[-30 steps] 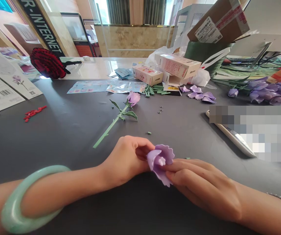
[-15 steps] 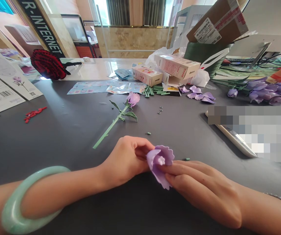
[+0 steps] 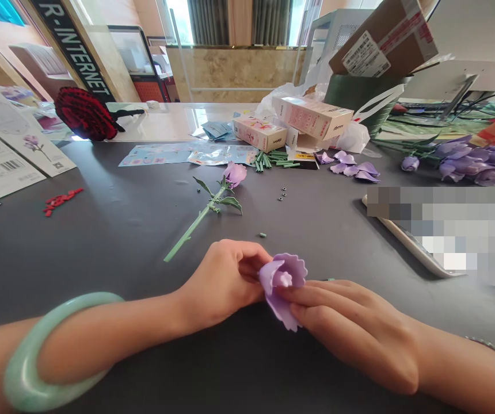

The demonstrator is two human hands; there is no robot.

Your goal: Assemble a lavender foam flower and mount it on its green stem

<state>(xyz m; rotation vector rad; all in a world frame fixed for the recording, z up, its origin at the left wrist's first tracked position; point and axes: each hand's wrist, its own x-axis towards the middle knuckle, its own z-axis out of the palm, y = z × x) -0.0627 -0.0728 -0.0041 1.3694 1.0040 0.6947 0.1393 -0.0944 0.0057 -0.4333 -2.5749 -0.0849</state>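
Note:
A light purple flower head [image 3: 284, 279] with wavy-edged petals is between my two hands, its opening turned upward and toward me. My left hand [image 3: 221, 279] is closed on its left side, with the fingertips partly hidden behind the petals. From the right, my right hand [image 3: 360, 328] pinches a lower petal between thumb and fingers. Beyond my left hand lies a flower [image 3: 234, 174] with a green stem [image 3: 191, 229] and leaves. A small green piece [image 3: 263, 234] rests on the dark table [image 3: 113, 230] just past the hands.
Purple petals [image 3: 355, 168], green tubes [image 3: 269, 160] and small boxes [image 3: 260, 133] lie at the back. Red pieces [image 3: 63, 200] and printed sheets [image 3: 1, 138] are at left. A partly blurred phone-like object [image 3: 407, 241] and a purple bouquet [image 3: 467, 158] are at right.
The flower head has risen very slightly. My right hand has shifted a little up and left, still pinching the lower petal; my left hand has barely moved.

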